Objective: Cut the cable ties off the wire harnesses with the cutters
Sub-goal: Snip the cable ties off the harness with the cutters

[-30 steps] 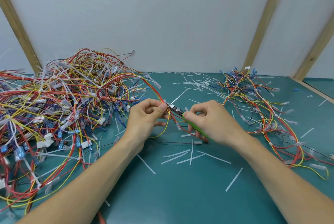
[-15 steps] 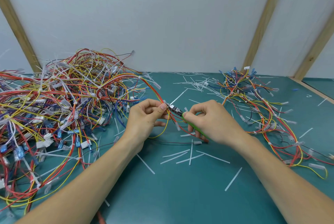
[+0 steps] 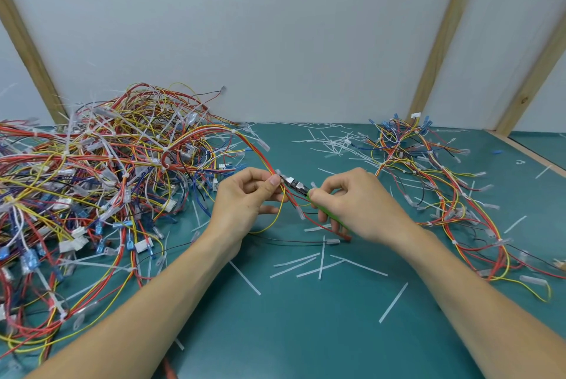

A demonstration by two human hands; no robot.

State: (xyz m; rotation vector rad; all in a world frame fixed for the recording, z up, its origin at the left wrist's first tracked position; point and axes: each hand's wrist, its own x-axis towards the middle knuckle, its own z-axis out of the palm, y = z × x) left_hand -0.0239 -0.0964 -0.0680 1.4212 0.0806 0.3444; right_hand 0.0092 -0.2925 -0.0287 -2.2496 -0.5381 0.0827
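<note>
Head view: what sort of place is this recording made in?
Probably a workbench for reworking wiring: a teal table mat, a big tangled pile of coloured wire harnesses, scattered white cut cable-tie strips, and plain white panels framed by wooden battens behind.

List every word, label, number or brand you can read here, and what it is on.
None can be read.
The cutters in the right hand: no marking shows.
The white connectors in the big wire pile: too small and blurred to tell.
The green mat and wall panels: plain.
</note>
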